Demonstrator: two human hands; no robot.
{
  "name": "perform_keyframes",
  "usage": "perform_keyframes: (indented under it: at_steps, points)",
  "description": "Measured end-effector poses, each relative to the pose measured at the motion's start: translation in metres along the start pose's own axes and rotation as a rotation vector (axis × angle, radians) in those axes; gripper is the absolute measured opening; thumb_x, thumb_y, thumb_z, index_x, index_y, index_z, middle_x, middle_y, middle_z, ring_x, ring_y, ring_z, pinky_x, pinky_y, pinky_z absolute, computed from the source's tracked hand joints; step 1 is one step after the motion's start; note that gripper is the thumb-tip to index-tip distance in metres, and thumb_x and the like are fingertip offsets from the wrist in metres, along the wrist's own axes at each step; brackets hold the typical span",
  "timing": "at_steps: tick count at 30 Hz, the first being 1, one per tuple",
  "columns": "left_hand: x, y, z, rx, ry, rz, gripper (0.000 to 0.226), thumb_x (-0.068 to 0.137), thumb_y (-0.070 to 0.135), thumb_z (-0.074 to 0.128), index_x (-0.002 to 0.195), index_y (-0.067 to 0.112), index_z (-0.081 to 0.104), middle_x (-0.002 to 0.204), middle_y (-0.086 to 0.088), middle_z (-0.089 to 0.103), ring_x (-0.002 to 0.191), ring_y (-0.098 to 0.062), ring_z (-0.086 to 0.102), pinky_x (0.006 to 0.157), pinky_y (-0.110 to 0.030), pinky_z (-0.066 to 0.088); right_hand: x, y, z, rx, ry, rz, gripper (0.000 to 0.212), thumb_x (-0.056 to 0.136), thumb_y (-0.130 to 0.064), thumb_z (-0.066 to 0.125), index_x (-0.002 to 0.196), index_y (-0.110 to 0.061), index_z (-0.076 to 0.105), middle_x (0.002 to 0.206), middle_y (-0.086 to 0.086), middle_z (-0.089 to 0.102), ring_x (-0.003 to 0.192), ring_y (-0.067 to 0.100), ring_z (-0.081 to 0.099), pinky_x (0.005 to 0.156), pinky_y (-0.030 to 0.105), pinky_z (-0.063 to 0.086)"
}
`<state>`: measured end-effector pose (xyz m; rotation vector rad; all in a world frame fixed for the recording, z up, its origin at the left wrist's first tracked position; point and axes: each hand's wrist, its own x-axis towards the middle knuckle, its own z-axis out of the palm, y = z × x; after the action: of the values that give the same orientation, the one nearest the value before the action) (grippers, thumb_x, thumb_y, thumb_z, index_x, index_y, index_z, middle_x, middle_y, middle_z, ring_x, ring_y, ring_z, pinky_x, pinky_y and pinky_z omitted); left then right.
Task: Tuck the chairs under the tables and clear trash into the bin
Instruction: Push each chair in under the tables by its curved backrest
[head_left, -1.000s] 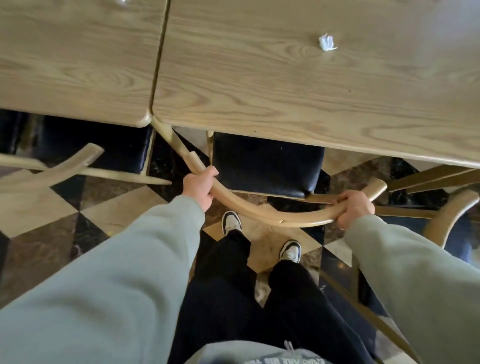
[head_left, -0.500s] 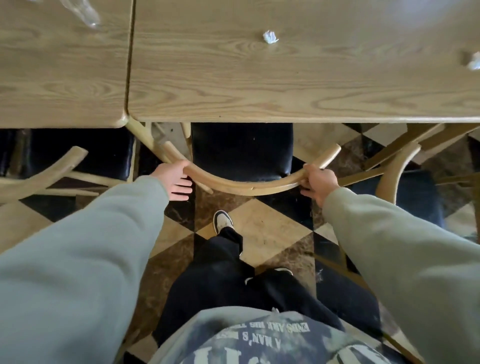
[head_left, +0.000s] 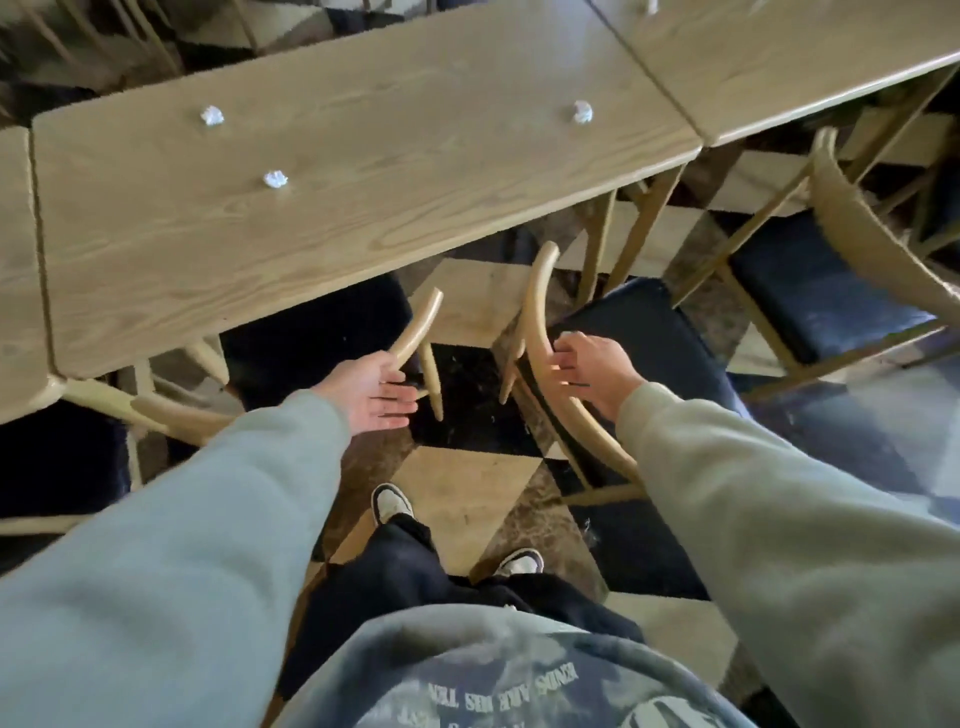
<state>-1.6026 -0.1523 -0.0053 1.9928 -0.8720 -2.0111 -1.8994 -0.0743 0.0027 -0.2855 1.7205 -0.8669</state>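
Note:
A long wooden table (head_left: 363, 171) carries three crumpled paper balls (head_left: 212, 115), (head_left: 275, 179), (head_left: 582, 111). A chair with a black seat (head_left: 311, 332) sits tucked under its near edge. My left hand (head_left: 371, 395) is open, palm up, just touching the end of that chair's curved back rail (head_left: 415, 327). To the right, a second chair with a black seat (head_left: 649, 353) stands angled out from the table. My right hand (head_left: 587, 369) has its fingers curled over that chair's curved back rail (head_left: 535, 312).
A third chair (head_left: 810, 291) stands pulled out at the far right under the adjoining table (head_left: 779, 57). Another black seat (head_left: 57, 457) is at the left. The floor is checkered tile (head_left: 467, 483); my feet stand between the two near chairs.
The view swung right. My left hand let go of the tucked chair's back and opened. My right hand left that chair and took the neighbouring chair's back rail.

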Motion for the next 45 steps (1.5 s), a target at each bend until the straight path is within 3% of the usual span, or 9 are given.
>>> perform_keyframes:
  at_steps: [8, 13, 17, 21, 24, 29, 34, 42, 45]
  points:
    - [0.018, 0.060, 0.148, 0.336, -0.151, 0.059, 0.029, 0.106, 0.034, 0.051, 0.119, 0.011, 0.060, 0.119, -0.013, 0.069, 0.111, -0.032, 0.066, 0.084, -0.053, 0.058, -0.033, 0.109, -0.145, 0.202, 0.375, 0.180, 0.015, 0.100, -0.015, 0.055, 0.090, -0.009, 0.065, 0.082, 0.009, 0.066, 0.071, 0.024, 0.062, 0.069, 0.038, 0.056]
    - [0.059, 0.092, 0.196, 0.452, -0.007, 0.171, 0.043, 0.103, 0.030, 0.056, 0.142, 0.012, 0.055, 0.140, -0.011, 0.063, 0.131, -0.029, 0.059, 0.113, -0.053, 0.047, -0.043, 0.175, -0.166, 0.397, 0.620, 0.246, 0.020, 0.097, -0.025, 0.060, 0.096, -0.009, 0.070, 0.091, 0.012, 0.061, 0.076, 0.024, 0.058, 0.068, 0.037, 0.049]
    - [0.091, 0.121, 0.222, 0.553, -0.009, 0.188, 0.061, 0.099, 0.039, 0.061, 0.154, 0.018, 0.044, 0.141, -0.010, 0.059, 0.130, -0.030, 0.056, 0.113, -0.053, 0.045, -0.026, 0.181, -0.159, 0.729, 0.758, 0.328, 0.043, 0.097, -0.027, 0.065, 0.132, -0.003, 0.058, 0.122, 0.016, 0.064, 0.104, 0.029, 0.067, 0.083, 0.040, 0.060]
    - [0.124, 0.151, 0.243, 0.576, 0.008, 0.172, 0.072, 0.089, 0.045, 0.068, 0.152, 0.023, 0.040, 0.126, -0.008, 0.060, 0.114, -0.027, 0.059, 0.107, -0.046, 0.047, -0.004, 0.156, -0.162, 0.912, 0.830, 0.411, 0.016, 0.096, -0.024, 0.068, 0.099, -0.010, 0.061, 0.099, 0.011, 0.066, 0.080, 0.026, 0.067, 0.057, 0.037, 0.053]
    - [0.160, 0.170, 0.246, 0.582, 0.064, 0.154, 0.074, 0.080, 0.045, 0.073, 0.145, 0.026, 0.045, 0.118, -0.008, 0.064, 0.108, -0.031, 0.065, 0.104, -0.051, 0.053, 0.015, 0.152, -0.160, 1.100, 0.909, 0.474, 0.011, 0.096, -0.020, 0.066, 0.101, -0.010, 0.063, 0.094, 0.009, 0.071, 0.075, 0.024, 0.071, 0.074, 0.041, 0.062]
    - [0.201, 0.183, 0.248, 0.616, 0.066, 0.110, 0.071, 0.067, 0.052, 0.080, 0.128, 0.027, 0.054, 0.106, -0.006, 0.072, 0.095, -0.026, 0.070, 0.090, -0.047, 0.060, 0.031, 0.152, -0.145, 1.254, 0.974, 0.523, 0.013, 0.092, -0.023, 0.064, 0.094, -0.010, 0.062, 0.083, 0.006, 0.069, 0.061, 0.018, 0.066, 0.068, 0.034, 0.060]
    - [0.232, 0.192, 0.264, 0.586, -0.039, 0.051, 0.053, 0.070, 0.056, 0.079, 0.112, 0.025, 0.069, 0.090, -0.001, 0.080, 0.080, -0.019, 0.079, 0.082, -0.043, 0.062, 0.041, 0.150, -0.139, 1.269, 1.169, 0.552, 0.013, 0.088, -0.022, 0.065, 0.079, -0.013, 0.064, 0.061, 0.000, 0.062, 0.041, 0.010, 0.055, 0.052, 0.024, 0.053]
    - [0.229, 0.185, 0.267, 0.507, -0.080, -0.041, 0.040, 0.078, 0.052, 0.056, 0.101, 0.020, 0.062, 0.088, -0.006, 0.061, 0.078, -0.023, 0.064, 0.090, -0.045, 0.058, 0.038, 0.142, -0.148, 1.213, 1.223, 0.583, 0.009, 0.086, -0.022, 0.064, 0.082, -0.015, 0.067, 0.069, 0.000, 0.060, 0.059, 0.012, 0.054, 0.061, 0.029, 0.053]
    - [0.220, 0.176, 0.257, 0.418, -0.051, -0.070, 0.038, 0.080, 0.046, 0.056, 0.105, 0.017, 0.060, 0.087, -0.006, 0.058, 0.075, -0.023, 0.061, 0.081, -0.042, 0.057, 0.037, 0.135, -0.160, 1.146, 1.225, 0.560, 0.008, 0.083, -0.020, 0.063, 0.078, -0.014, 0.065, 0.066, 0.000, 0.059, 0.054, 0.012, 0.052, 0.057, 0.028, 0.051]
